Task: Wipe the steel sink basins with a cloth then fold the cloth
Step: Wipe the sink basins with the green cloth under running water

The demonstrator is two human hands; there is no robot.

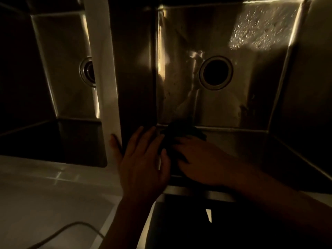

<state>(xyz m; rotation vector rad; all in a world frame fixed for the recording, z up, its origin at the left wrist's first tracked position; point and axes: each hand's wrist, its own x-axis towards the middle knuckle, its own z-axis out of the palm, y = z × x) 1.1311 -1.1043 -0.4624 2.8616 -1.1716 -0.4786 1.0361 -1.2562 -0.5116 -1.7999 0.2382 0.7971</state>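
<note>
A steel double sink fills the dim view. The right basin [255, 97] has a round dark drain hole [216, 72]; the left basin [68, 72] shows its drain at the divider's edge. A dark cloth [181, 133] lies against the right basin's near wall. My right hand [199, 159] presses flat on the cloth with fingers spread. My left hand [142, 162] rests open on the near rim beside the pale divider [104, 69], its fingertips touching the cloth's left edge. Much of the cloth is hidden under my right hand.
A pale countertop [45, 194] runs along the near left, with a grey cable [59, 232] lying across it. Water droplets [260, 27] glint on the right basin's far wall. A dark cabinet front lies below the sink edge.
</note>
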